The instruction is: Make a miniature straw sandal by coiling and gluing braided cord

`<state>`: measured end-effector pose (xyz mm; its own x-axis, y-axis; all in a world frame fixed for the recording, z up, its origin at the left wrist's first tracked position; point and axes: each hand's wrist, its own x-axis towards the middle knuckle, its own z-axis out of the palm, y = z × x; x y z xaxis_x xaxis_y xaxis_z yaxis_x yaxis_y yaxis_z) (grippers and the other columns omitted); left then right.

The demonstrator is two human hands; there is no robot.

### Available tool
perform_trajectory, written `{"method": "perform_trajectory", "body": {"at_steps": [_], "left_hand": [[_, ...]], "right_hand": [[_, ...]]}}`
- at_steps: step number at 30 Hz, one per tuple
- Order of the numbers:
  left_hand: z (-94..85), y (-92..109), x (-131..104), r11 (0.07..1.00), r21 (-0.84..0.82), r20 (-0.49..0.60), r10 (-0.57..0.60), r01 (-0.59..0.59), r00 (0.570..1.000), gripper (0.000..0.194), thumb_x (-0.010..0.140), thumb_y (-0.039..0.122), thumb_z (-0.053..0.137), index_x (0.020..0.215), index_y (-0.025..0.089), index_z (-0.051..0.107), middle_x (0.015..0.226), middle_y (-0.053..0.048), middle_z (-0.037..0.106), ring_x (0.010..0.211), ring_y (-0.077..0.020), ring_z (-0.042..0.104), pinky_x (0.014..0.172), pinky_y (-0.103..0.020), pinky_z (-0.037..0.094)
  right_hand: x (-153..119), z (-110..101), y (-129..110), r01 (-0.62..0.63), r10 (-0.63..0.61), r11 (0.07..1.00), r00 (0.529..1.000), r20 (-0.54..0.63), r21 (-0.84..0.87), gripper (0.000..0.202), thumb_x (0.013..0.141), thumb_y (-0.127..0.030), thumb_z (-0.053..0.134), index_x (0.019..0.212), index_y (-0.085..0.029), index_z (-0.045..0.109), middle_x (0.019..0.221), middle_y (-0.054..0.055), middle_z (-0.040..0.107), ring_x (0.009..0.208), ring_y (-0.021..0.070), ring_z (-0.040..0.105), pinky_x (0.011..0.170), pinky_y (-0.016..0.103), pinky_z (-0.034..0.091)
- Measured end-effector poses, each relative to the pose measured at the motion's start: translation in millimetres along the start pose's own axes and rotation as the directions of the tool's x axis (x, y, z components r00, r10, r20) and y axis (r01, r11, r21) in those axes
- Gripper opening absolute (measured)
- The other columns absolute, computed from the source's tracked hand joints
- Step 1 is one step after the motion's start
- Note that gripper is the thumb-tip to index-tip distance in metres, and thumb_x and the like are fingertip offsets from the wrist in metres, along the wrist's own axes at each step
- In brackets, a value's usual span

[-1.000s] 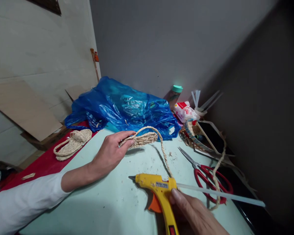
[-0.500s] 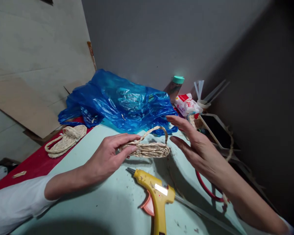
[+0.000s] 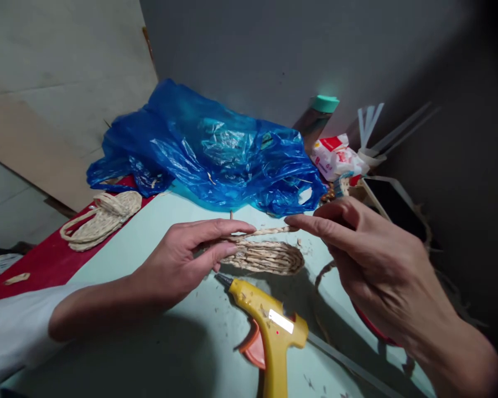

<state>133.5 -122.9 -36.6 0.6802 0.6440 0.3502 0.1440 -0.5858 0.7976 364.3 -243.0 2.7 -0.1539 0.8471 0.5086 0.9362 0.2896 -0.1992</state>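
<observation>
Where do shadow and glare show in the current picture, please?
Head view: deep shadow swallows the right edge; head view: glare whitens the label on the glue gun and glints off the blue bag; head view: a dark shadow lies on the tabletop below the left forearm.

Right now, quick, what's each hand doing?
Left hand: closed, holding the coiled woven piece.
Right hand: closed, holding the loose length of cord.
</observation>
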Motion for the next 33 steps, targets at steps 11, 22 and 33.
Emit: {"method": "perform_trajectory", "body": {"at_steps": [11,22,33], "left_hand": [[-1.7,-5.9,0.3,0.992,0.045,0.026,0.121,-0.122,0.992,0.030,0.087,0.007,0.065,0.111,0.020,0.078,0.094,-0.002,0.078,0.077,-0.0112,0.072,0.069,-0.014,0.059],[1.7,-5.8,1.4,1.000,-0.013,0.005,0.005,-0.005,1.000,0.027,0.085,0.008,0.066,0.102,0.023,0.082,0.090,-0.001,0.078,0.077,-0.0127,0.072,0.065,-0.016,0.059],[-0.6,-4.2,4.8,0.979,-0.121,0.030,-0.160,0.162,0.987,0.023,0.084,0.013,0.068,0.099,0.022,0.082,0.095,-0.002,0.079,0.077,-0.0147,0.073,0.058,-0.016,0.058]], "right_hand": [[-2.3,4.6,6.7,0.049,-0.048,0.999,0.996,0.071,-0.012,0.044,0.089,0.001,0.042,0.116,-0.022,0.068,0.103,0.006,0.058,0.089,0.0158,0.056,0.066,0.028,0.041],[-1.1,1.3,-0.1,0.097,-0.096,0.995,0.991,0.092,-0.001,0.028,0.095,-0.005,0.045,0.106,-0.019,0.066,0.096,0.006,0.058,0.084,0.0173,0.053,0.064,0.032,0.038],[-0.2,6.4,-1.8,0.135,-0.140,0.989,0.984,0.106,0.052,0.025,0.091,-0.002,0.044,0.100,-0.015,0.063,0.095,0.005,0.058,0.075,0.0137,0.052,0.064,0.028,0.042]]}}
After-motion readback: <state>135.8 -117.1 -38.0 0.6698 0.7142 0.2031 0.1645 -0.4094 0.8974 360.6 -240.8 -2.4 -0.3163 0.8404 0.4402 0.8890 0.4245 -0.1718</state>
